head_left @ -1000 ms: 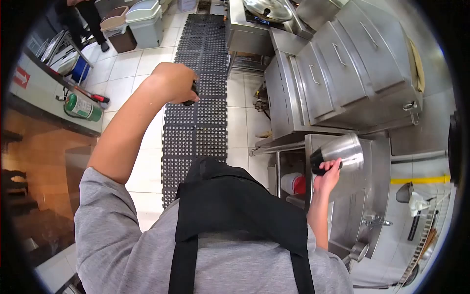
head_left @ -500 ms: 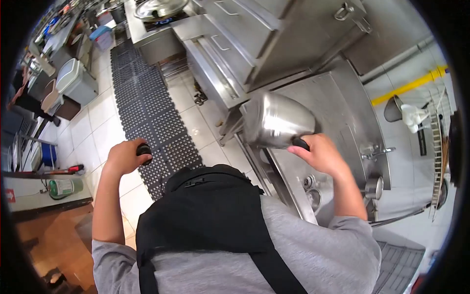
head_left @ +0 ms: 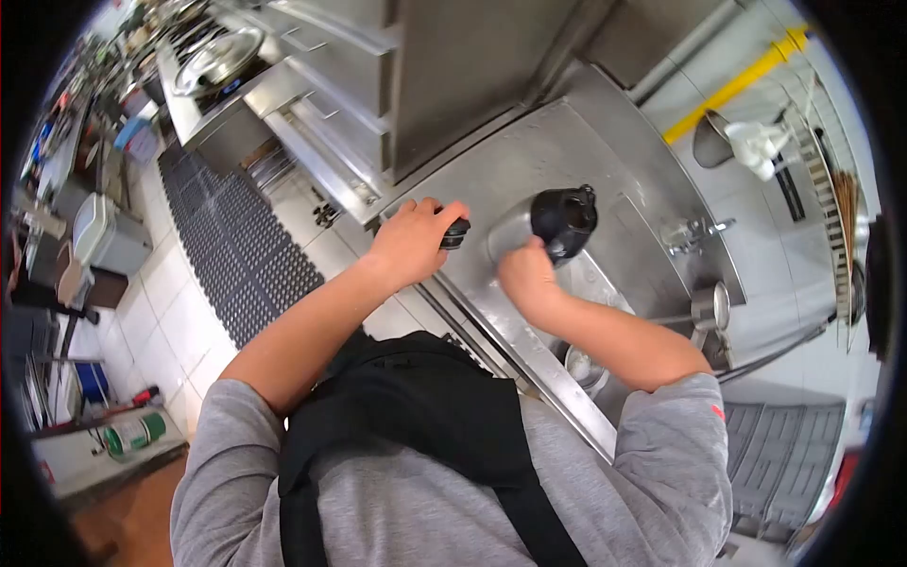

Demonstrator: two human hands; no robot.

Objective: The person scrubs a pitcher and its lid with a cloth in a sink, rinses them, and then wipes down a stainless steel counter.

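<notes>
A steel thermal carafe with a black collar and open mouth lies tilted over the steel sink counter, its mouth toward the faucet side. My right hand is closed at its near side; the handle is hidden under the fingers. Left of the carafe, my left hand grips a round black lid over the counter's front edge. The lid and the carafe are apart.
A faucet stands at the sink's back wall, with a steel pot to its right. Glassware sits in the near basin. Left are a steel cabinet and a black rubber mat on the floor.
My left hand has moved right with the lid, from above the mat to beside the carafe. My right hand has turned the carafe, so its mouth now shows. The view has shifted toward the sink.
</notes>
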